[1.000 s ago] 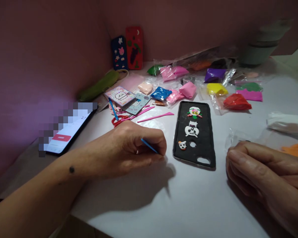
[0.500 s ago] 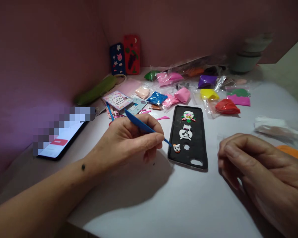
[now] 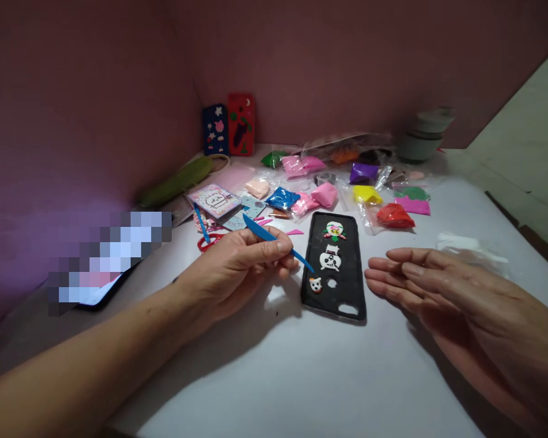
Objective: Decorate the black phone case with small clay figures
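A black phone case [image 3: 342, 298] lies flat on the white table, bearing a white clay figure with green trim [image 3: 335, 230], a white clay skull-like face [image 3: 330, 260] and a small white-and-orange animal face [image 3: 316, 285]. My left hand [image 3: 251, 255] pinches a blue plastic modelling tool [image 3: 260, 230] between thumb and fingers. The tool's thin tip is over the case, just above the small animal face; whether it touches I cannot tell. To the right of the case, my right hand [image 3: 442, 298] is held with its fingers stretched out, nothing in it.
Bagged clay packs lie across the back, among them blue [image 3: 283, 198], red [image 3: 395, 216] and purple [image 3: 364, 172]. Red-handled scissors [image 3: 205, 244] sit behind my left hand. A lit phone [image 3: 114, 261] is at left. Decorated blue [image 3: 215, 131] and red cases [image 3: 242, 125] lean on the wall.
My right hand has straightened its curled fingers and come closer to the case. The tool stays in my left hand, its tip near the small animal face. The view has shifted slightly.
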The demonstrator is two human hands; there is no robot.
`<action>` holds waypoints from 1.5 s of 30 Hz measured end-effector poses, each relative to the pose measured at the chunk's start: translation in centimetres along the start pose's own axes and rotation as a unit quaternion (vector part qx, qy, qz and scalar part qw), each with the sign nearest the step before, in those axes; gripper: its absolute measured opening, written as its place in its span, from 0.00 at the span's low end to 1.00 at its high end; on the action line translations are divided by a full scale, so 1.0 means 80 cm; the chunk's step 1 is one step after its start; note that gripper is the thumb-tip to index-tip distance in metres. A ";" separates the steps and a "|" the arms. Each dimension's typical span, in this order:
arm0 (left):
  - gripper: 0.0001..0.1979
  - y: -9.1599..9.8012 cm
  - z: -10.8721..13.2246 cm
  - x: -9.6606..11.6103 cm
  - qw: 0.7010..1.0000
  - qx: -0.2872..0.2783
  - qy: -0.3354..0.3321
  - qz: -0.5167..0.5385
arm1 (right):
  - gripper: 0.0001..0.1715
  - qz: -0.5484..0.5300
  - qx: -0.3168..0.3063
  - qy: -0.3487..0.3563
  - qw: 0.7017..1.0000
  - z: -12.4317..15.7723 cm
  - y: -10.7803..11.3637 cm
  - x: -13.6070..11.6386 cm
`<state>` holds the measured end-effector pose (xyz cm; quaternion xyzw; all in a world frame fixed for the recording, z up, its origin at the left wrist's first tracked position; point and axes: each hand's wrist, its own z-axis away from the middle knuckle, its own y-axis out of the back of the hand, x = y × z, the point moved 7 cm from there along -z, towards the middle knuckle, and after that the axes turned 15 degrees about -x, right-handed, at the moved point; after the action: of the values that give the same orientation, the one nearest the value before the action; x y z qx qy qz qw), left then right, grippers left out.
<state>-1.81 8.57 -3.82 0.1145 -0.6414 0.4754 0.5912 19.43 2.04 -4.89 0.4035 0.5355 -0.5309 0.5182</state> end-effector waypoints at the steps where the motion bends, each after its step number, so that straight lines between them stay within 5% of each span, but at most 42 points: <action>1: 0.06 0.002 -0.001 0.000 1.000 0.000 -0.003 -0.002 | 0.12 -0.009 0.006 -0.010 1.000 -0.002 -0.001 0.002; 5: 0.06 0.006 -0.003 -0.003 1.000 -0.010 -0.003 -0.007 | 0.12 -0.058 0.054 -0.041 0.996 -0.004 -0.007 0.000; 15: 0.16 -0.002 -0.003 0.004 0.999 -0.037 -0.028 0.023 | 0.07 -0.192 0.043 -0.037 0.980 -0.010 -0.023 -0.009; 23: 0.17 0.000 0.001 -0.001 0.998 -0.053 -0.020 0.039 | 0.14 -0.152 -0.113 -0.077 0.979 -0.028 -0.066 -0.004; 29: 0.16 -0.008 -0.001 -0.002 0.996 -0.074 -0.015 0.037 | 0.22 -0.209 -0.135 -0.129 0.960 -0.027 -0.074 0.014; 36: 0.07 -0.008 0.013 0.012 0.994 0.011 -0.046 -0.095 | 0.22 -0.260 -0.106 -0.128 0.951 -0.022 -0.076 0.016; 45: 0.08 -0.022 0.029 0.033 0.934 0.048 -0.097 -0.341 | 0.13 -0.259 -0.142 -0.118 0.948 -0.012 -0.084 0.011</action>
<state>-2.80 7.07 -0.35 0.3999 -0.5948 0.2618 0.6463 12.56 2.17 -4.87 0.1075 0.6261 -0.6093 0.4745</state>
